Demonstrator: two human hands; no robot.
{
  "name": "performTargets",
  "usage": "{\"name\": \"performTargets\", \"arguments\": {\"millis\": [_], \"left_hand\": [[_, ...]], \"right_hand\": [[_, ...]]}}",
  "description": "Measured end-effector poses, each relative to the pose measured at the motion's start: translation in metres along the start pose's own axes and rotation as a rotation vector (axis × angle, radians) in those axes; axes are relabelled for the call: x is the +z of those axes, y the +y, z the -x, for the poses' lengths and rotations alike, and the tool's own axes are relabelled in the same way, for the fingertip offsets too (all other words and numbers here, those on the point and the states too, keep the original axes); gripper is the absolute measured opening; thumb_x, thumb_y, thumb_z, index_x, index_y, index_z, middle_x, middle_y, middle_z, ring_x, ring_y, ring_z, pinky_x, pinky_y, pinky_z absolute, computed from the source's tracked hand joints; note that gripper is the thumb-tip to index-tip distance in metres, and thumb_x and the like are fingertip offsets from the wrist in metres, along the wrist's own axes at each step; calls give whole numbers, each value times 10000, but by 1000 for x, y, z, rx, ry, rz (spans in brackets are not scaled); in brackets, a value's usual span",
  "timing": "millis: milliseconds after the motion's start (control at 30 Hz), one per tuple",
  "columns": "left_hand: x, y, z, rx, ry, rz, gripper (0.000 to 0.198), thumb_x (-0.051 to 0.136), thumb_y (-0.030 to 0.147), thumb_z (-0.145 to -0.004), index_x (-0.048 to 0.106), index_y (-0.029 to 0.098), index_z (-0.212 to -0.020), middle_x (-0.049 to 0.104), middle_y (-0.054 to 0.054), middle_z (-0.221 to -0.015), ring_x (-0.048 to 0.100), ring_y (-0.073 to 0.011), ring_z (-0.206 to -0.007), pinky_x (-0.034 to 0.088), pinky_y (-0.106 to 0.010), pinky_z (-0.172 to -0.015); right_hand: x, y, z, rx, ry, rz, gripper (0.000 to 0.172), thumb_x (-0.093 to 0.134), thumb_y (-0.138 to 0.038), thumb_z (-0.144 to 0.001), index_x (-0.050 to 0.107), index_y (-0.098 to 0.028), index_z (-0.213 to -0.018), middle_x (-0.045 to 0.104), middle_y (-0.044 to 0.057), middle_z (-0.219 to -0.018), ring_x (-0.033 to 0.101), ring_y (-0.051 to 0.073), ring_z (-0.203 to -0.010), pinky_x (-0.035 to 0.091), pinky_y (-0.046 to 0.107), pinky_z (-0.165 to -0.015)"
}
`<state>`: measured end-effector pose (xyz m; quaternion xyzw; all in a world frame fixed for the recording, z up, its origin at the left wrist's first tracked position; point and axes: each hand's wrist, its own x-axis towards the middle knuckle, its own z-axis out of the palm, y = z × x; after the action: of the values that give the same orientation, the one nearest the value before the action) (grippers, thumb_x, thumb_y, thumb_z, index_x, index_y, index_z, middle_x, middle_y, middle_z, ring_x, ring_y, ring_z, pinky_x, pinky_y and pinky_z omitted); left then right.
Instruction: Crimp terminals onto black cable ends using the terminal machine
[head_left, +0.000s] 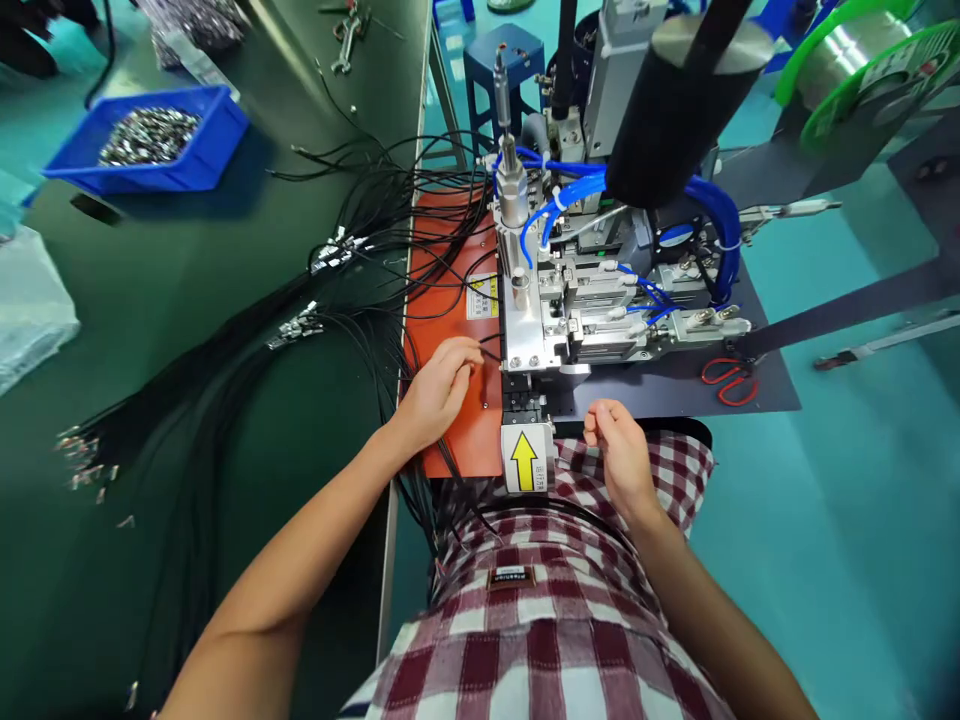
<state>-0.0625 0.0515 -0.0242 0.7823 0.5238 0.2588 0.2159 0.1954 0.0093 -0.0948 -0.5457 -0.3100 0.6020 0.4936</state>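
My left hand lies over the orange plate, its fingers pinched on a thin black cable at the machine's near edge. Above the dark base plate's front edge, my right hand is curled closed; whatever it may hold is hidden. Between and beyond both hands stands a bench machine with metal cylinders and blue air tubes. A white guide with a yellow arrow sits at its front. Many loose black cables cross the orange plate from the left.
On the dark green table, black cable bundles with metal ends lie left of the machine. A blue bin holds small metal parts. Red-handled scissors rest at right. A green wire spool, a black cylinder and a wrench are farther off.
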Motion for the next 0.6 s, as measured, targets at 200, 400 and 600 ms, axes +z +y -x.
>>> {"name": "performTargets", "arguments": {"millis": [200,400,600], "left_hand": [[-38,20,51,212,-524,-316,220,460,99,-905,627,202,-1003,632,-95,-1062,552,-237,-1123,498,-394,-939],[-52,14,55,166,-523,-44,199,469,167,-946,661,221,-961,674,-38,-966,639,-159,-966,412,-419,-1090],[-35,9,62,-138,-5,181,114,521,195,-928,613,186,-993,695,-43,-902,659,-148,-826,554,-277,-762]], "right_hand": [[-8,-18,12,-37,12,65,211,589,-402,-898,557,-209,-817,502,-25,-718,425,104,-577,360,252,-564],[15,-31,14,-75,-147,124,202,561,-393,-919,554,-219,-817,490,-32,-663,431,105,-550,371,253,-541],[33,-40,25,-148,-321,257,198,638,-254,-848,602,-240,-1042,579,-3,-797,527,128,-668,444,262,-608]]}}
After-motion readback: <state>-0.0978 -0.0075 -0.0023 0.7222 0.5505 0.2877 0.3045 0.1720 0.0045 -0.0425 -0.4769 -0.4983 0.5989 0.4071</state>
